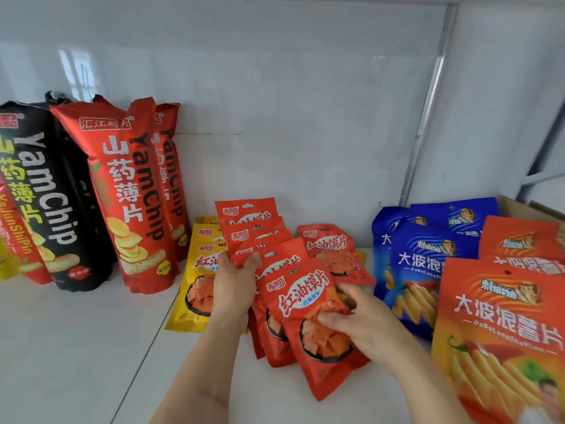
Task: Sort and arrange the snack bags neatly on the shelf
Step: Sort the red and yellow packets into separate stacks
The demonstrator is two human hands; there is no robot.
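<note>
Several small red snack bags (263, 237) lie fanned in an overlapping row on the white shelf (76, 332). My left hand (234, 286) grips the left edge of that fan, thumb on top. My right hand (357, 319) pinches the right side of the front red bag (308, 301), which lies tilted over the others. One more small red bag (333, 252) rests flat behind my right hand. Yellow bags of the same snack (198, 270) lie under and to the left of the fan.
Tall red yam chip bags (128, 191) and a black yam chip bag (46, 194) stand at the back left against the white wall. Blue wavy chip bags (428, 258) and orange wavy chip bags (501, 325) lie stacked on the right, next to a cardboard box edge (516, 206).
</note>
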